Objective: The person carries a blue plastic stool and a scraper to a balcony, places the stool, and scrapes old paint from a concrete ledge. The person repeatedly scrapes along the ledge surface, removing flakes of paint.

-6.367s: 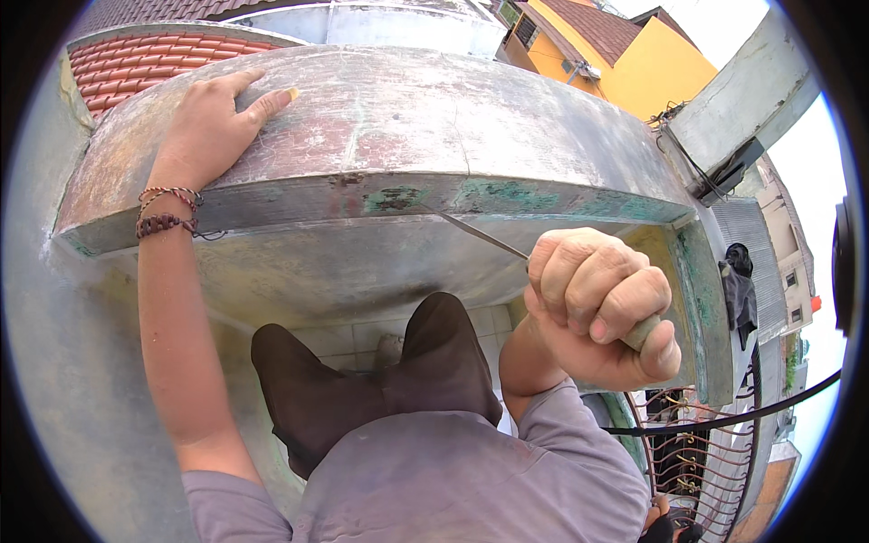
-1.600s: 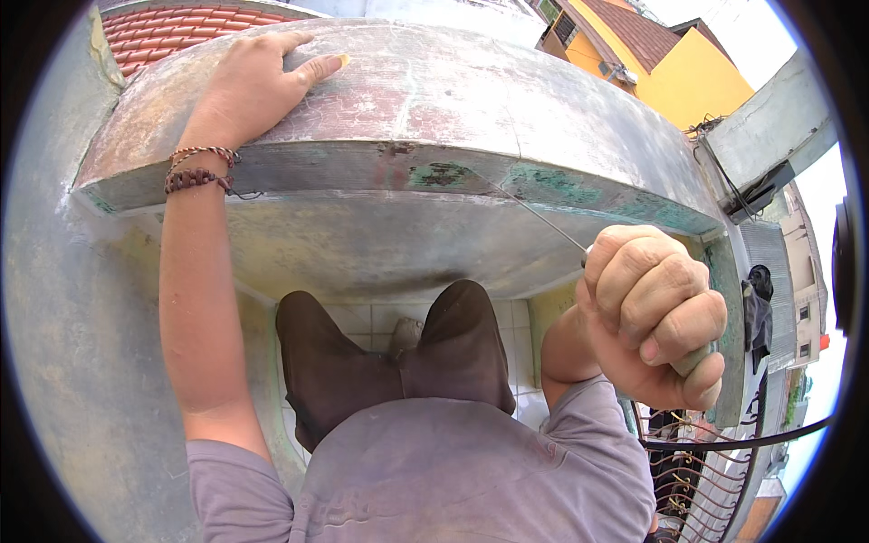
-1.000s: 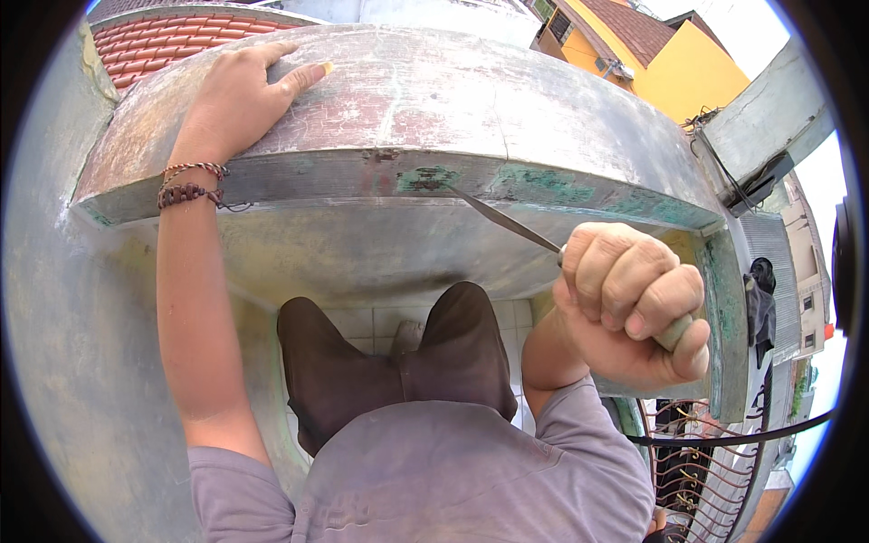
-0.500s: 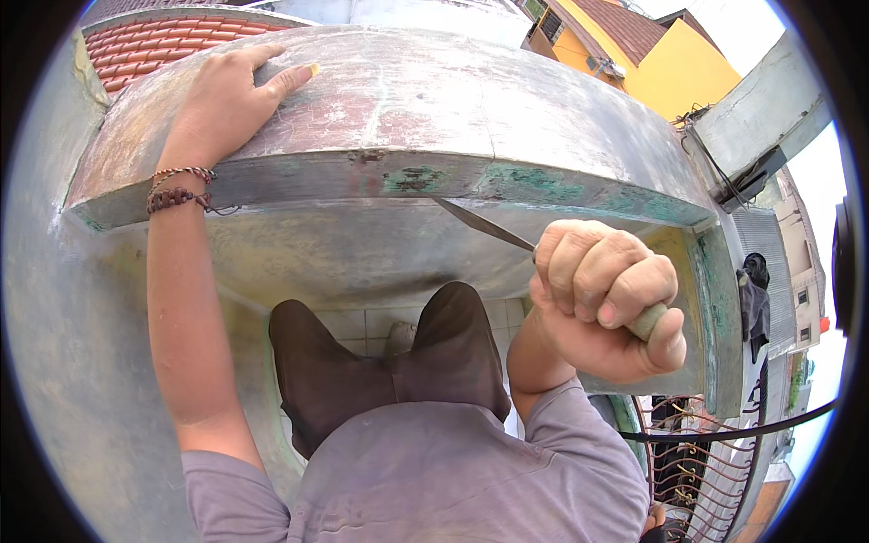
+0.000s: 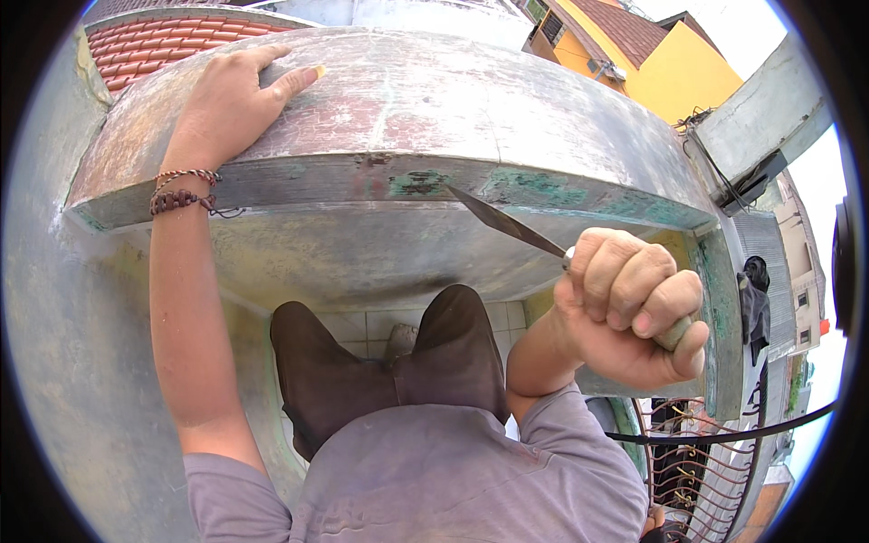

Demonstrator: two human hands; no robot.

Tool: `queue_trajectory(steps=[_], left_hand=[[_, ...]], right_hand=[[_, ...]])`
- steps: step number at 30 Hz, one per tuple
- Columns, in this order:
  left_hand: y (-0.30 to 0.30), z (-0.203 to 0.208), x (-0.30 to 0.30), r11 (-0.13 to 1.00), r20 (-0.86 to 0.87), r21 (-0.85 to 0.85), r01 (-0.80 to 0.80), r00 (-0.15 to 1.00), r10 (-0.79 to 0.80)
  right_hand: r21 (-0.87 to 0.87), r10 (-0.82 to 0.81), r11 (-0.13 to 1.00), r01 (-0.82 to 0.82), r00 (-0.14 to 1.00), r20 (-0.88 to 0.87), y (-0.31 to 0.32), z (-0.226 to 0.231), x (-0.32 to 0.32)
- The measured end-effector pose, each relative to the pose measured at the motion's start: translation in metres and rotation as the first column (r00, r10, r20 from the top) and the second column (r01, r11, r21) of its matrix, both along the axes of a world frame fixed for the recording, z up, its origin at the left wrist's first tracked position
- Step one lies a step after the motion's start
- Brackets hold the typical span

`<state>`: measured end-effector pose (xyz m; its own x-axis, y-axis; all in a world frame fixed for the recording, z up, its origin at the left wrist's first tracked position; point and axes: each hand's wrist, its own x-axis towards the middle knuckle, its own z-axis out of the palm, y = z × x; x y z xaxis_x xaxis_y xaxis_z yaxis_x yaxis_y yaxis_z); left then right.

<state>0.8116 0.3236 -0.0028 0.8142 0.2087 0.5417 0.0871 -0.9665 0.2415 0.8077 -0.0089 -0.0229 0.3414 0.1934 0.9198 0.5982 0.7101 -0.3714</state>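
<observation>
Head view: right hand (image 5: 631, 306), grasping a bladed tool (image 5: 509, 224), has shifted rightward; left hand (image 5: 231, 98) lies unclenched.

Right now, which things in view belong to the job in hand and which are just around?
In use:
- pointed blade tool, gripped in the right hand
- ledge, under the left hand

Just around:
- dark cloth-like bundle
- black cable
- orange roof tiles

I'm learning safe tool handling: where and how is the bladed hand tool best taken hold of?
Probably by the handle, coming from the person's right in a full wrap: the thin, tapering metal blade points left toward the ledge, and the handle's rounded end faces right. The right hand grips there.
</observation>
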Motion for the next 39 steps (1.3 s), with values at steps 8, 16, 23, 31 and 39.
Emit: queue_trajectory(steps=[8,16,23,31,39], left_hand=[[-0.002,0.001,0.003,1.000,-0.002,0.024,0.011,1.000,-0.011],[-0.004,0.003,-0.001,1.000,0.012,0.019,0.001,1.000,-0.001],[0.002,-0.001,0.000,1.000,0.010,0.022,0.015,1.000,-0.015],[0.000,-0.002,0.002,1.000,0.017,0.001,0.005,1.000,-0.005],[-0.002,-0.001,0.005,1.000,-0.009,0.007,0.010,1.000,-0.010]], right_hand=[[-0.004,-0.044,0.999,0.044,0.995,0.090,0.003,0.003,-0.003],[-0.057,-0.035,0.998,0.039,0.997,0.069,0.007,0.004,-0.004],[-0.086,-0.034,0.995,0.041,0.996,0.080,0.015,-0.003,-0.004],[-0.030,-0.109,0.993,0.112,0.989,0.101,0.011,-0.001,-0.012],[-0.029,-0.119,0.992,0.123,0.986,0.119,0.009,-0.002,-0.012]])
